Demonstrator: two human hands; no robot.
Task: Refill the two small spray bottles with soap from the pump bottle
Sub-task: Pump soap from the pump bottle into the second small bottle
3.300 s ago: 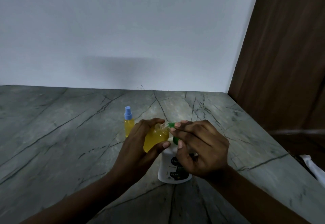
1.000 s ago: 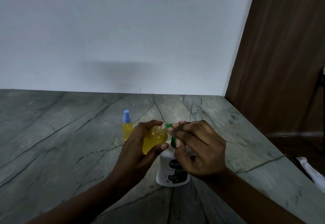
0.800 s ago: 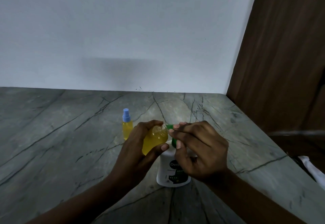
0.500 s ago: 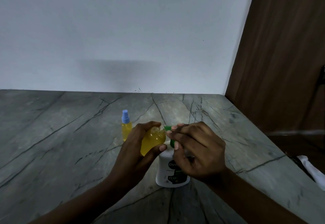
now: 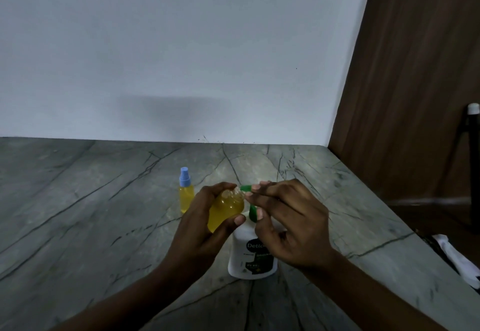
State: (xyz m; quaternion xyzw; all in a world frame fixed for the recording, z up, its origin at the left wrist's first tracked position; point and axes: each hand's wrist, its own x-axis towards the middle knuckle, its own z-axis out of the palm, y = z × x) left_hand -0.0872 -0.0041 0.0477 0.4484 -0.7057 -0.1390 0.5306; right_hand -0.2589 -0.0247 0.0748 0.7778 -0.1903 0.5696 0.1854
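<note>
My left hand (image 5: 200, 224) grips a small clear spray bottle (image 5: 225, 209) full of yellow soap, tilted, its uncapped mouth against the green nozzle (image 5: 245, 188) of the pump. The white pump bottle (image 5: 250, 252) stands on the marble counter under my right hand (image 5: 288, 219), whose fingers lie over the green pump head with the thumb curled by the green neck. A second small spray bottle (image 5: 186, 193), yellow inside with a blue cap, stands upright on the counter to the left behind my left hand.
The grey veined marble counter (image 5: 91, 213) runs to a white wall (image 5: 181, 57) behind. A brown wooden panel (image 5: 415, 83) closes the right side. A white cloth (image 5: 457, 258) lies past the counter's right edge, below a dark stand (image 5: 470, 135).
Both hands, the held bottle and the pump keep the same pose throughout. Only the camera tilts slightly, so a wall switch plate comes into view at the top.
</note>
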